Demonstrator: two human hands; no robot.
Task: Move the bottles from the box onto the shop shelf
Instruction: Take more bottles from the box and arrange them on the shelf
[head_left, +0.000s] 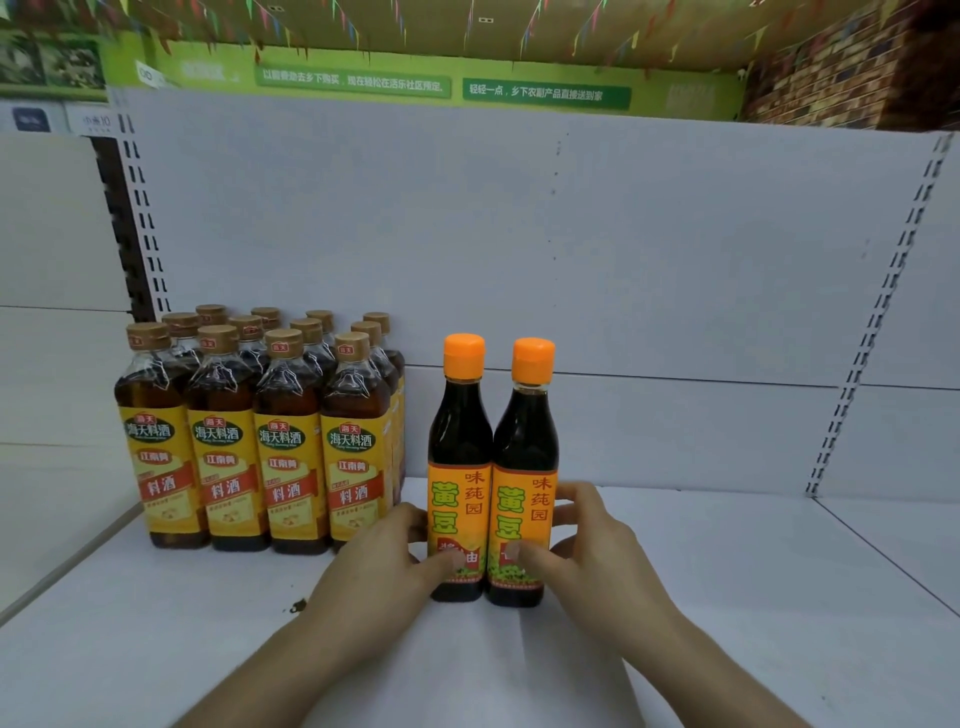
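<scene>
Here, two dark orange-capped bottles stand upright and touching on the white shelf (727, 597). The left grip (379, 561) comes in from seven o'clock and clasps the left bottle (460, 447) low on its label, thumb (447, 561) across the front and fingers round the side. The right grip (597, 551) comes in from five o'clock and clasps the right bottle (525, 447) the same way. At nine o'clock of the pair, just beside it, stands a block of yellow-labelled bottles (260, 441).
</scene>
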